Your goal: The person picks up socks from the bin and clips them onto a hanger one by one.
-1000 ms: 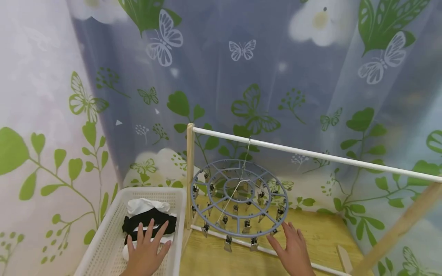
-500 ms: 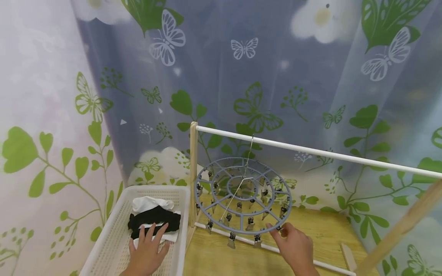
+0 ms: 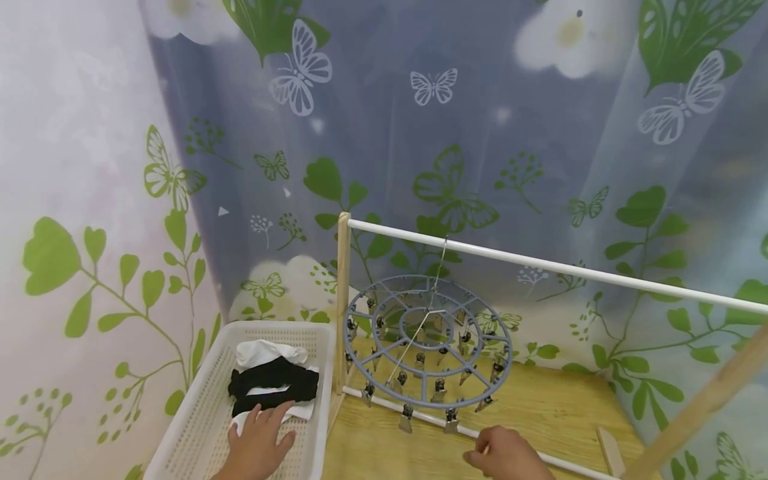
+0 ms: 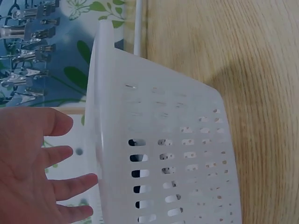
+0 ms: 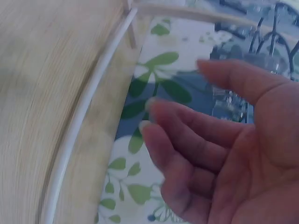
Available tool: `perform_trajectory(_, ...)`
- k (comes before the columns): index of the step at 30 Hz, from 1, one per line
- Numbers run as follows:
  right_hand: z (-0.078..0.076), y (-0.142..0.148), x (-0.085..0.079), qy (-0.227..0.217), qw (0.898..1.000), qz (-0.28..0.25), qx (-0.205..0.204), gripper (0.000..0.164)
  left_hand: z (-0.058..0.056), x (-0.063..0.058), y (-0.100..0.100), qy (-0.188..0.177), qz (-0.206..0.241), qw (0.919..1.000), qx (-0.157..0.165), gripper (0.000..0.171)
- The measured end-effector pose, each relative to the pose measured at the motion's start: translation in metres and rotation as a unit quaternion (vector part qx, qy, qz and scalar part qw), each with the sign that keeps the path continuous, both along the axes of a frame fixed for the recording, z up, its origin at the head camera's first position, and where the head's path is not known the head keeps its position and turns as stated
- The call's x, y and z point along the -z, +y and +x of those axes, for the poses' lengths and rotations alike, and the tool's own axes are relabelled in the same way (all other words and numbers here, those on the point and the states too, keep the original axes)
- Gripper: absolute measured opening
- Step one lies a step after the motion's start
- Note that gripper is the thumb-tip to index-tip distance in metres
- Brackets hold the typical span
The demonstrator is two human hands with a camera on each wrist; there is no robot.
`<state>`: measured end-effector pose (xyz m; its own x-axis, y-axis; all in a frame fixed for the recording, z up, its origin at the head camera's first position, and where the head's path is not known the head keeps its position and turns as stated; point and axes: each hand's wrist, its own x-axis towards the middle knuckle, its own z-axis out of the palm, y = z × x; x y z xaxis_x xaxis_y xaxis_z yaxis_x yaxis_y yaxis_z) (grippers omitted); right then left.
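Note:
My left hand [image 3: 258,443] is held over the near part of a white perforated basket [image 3: 327,387], fingers spread and slightly bent, gripping nothing. Just beyond its fingertips lie a folded black cloth [image 3: 273,375] and a white cloth [image 3: 270,351]. In the left wrist view the fingers come up to the basket's rim. My right hand [image 3: 504,453] is below and right of a round grey clip hanger [image 3: 424,385], apart from it. The right wrist view shows its fingers [image 5: 159,144] loosely curled, thumb apart, nothing held. Metal clips [image 3: 406,419] dangle from the hanger.
The hanger's hook hangs on a white rail [image 3: 540,261] held by a wooden post [image 3: 343,300] and a slanted wooden leg [image 3: 702,400]. A lower white bar [image 3: 567,464] runs close above the wood-grain surface [image 3: 384,443]. Leaf-and-butterfly-patterned curtains stand behind.
The right hand touched the hanger's near rim half a second ago; it has let go and drawn back downward. The left hand has lowered slightly over the basket. The view has shifted a little left.

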<state>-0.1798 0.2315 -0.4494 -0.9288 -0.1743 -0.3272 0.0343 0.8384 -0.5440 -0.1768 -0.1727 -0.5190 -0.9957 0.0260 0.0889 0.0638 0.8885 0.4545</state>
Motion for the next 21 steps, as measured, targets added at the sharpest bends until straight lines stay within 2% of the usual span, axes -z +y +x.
perform_trajectory(1,-0.001,-0.003,0.000,-0.005,1.000,-0.013,-0.014,0.032,0.001,0.000,-0.001,-0.002,0.000,1.0000,0.000,0.046)
perform_trajectory(3,-0.004,-0.009,-0.001,0.005,0.999,-0.031,-0.025,0.048,0.003,0.001,-0.001,-0.005,0.003,1.0000,0.001,0.045)
perform_trajectory(5,-0.007,-0.015,-0.002,0.019,0.999,-0.037,-0.021,0.063,0.004,0.002,-0.002,-0.008,0.006,0.9999,0.001,0.045)
perform_trajectory(9,-0.010,-0.022,-0.005,0.050,0.997,-0.055,-0.030,0.070,0.006,0.001,-0.003,-0.010,0.008,0.9999,-0.005,0.044)
perform_trajectory(14,-0.009,-0.022,-0.006,0.084,0.989,-0.111,-0.055,0.064,0.008,-0.001,-0.004,-0.009,0.003,0.9999,-0.009,0.042)
perform_trajectory(19,-0.010,-0.023,-0.003,0.120,0.970,-0.183,-0.111,0.041,0.007,-0.003,-0.008,-0.020,0.002,0.9998,-0.010,0.039)
perform_trajectory(21,-0.011,-0.025,-0.001,0.114,0.962,-0.210,-0.128,0.035,0.006,-0.003,-0.015,-0.031,0.000,0.9995,-0.012,0.040)
